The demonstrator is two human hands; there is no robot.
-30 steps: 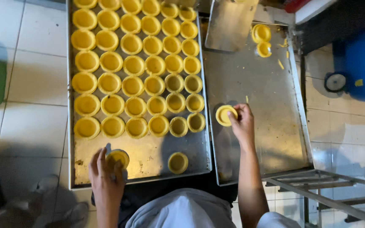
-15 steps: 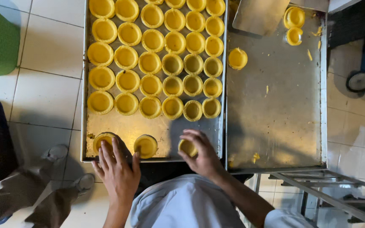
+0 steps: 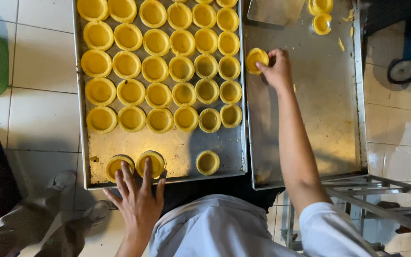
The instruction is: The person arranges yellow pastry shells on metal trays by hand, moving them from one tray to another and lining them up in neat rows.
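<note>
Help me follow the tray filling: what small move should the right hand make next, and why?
Probably lift the tart shell that the right hand pinches on the right tray and carry it to the left tray, where the near row holds only three shells beside open metal.

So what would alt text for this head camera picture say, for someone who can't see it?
Seen from above, a person's right hand grips a yellow pastry shell on a nearly bare metal tray, while the left hand touches two shells at the near edge of a second tray filled with rows of shells.
</note>
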